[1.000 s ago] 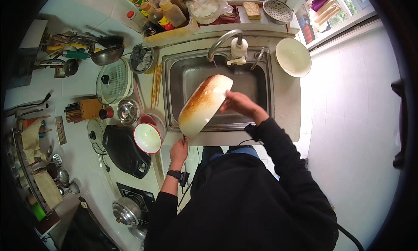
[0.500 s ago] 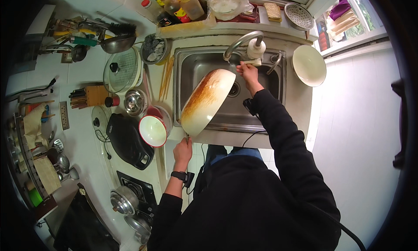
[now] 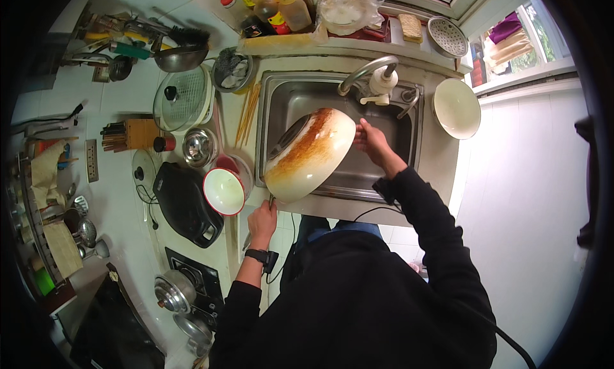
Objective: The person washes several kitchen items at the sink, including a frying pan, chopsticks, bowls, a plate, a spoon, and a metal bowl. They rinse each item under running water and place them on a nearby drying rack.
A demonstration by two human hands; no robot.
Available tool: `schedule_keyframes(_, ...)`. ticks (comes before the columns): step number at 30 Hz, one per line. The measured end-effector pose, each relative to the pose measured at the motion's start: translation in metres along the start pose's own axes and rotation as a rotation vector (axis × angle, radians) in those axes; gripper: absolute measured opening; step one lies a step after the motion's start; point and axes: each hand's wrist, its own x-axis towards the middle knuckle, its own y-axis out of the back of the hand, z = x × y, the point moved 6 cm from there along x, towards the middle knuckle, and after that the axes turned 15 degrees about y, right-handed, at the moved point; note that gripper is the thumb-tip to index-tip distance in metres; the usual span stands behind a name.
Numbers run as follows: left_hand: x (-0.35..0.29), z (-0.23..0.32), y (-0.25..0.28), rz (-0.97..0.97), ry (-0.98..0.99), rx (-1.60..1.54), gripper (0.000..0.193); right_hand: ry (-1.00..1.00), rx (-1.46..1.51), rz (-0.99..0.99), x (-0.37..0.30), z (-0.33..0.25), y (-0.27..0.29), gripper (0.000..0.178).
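My left hand (image 3: 262, 226) is closed round the thin handle of a cream-coloured pan (image 3: 314, 159). The pan is tilted over the steel sink (image 3: 384, 185), its outside toward me, with brown scorch marks and a dark round base showing. My right hand (image 3: 375, 142) is at the pan's right side, fingers stretched out by the rim; whether they touch it I cannot tell. Beyond that hand stands the curved metal tap (image 3: 368, 67) with a white filter body (image 3: 384, 81) and a lever. The pan's inside is hidden.
Right of the sink stands a cream bowl (image 3: 457, 109). To the left are chopsticks (image 3: 248, 116), a red-rimmed white pot (image 3: 224, 191), a metal bowl (image 3: 199, 148) and a black appliance (image 3: 185, 206). Bottles (image 3: 294, 9) line the back ledge. A steel pot (image 3: 175, 291) sits on the stove.
My right hand has come away from the tap lever toward me, to the pan's rim. The pan has turned so that its dark base shows. My left hand keeps its hold.
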Motion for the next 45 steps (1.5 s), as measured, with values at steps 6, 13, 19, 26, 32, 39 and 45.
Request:
schedule_keyframes(6,-0.002,0.003,0.003,0.052,-0.059,0.013,0.029,0.035,0.252,-0.072,-0.037,-0.006,-0.027,0.035)
schedule_keyframes(13,-0.009,0.011,-0.002,0.119,-0.138,-0.075,0.026,0.195,0.420,-0.073,-0.072,-0.021,-0.019,0.038)
schedule_keyframes(19,-0.029,-0.002,-0.009,0.088,-0.177,-0.069,0.027,0.356,0.345,-0.189,-0.111,-0.027,-0.016,0.038)
schedule_keyframes(26,-0.081,-0.053,-0.014,0.124,-0.377,-0.197,0.037,0.477,0.352,-0.150,-0.197,-0.019,-0.060,0.033)
schedule_keyframes(32,-0.190,-0.196,-0.025,0.235,-0.267,-0.350,0.033,0.487,-0.221,-0.490,-0.307,0.010,-0.163,0.022)
schedule_keyframes(39,-0.397,-0.370,-0.119,0.167,0.304,-0.300,0.028,0.139,-0.583,-1.020,-0.357,0.128,-0.258,0.024)
schedule_keyframes(45,-0.632,-0.437,-0.195,0.070,0.989,-0.380,0.033,-0.072,-0.828,-1.429,-0.431,0.309,-0.340,0.021)
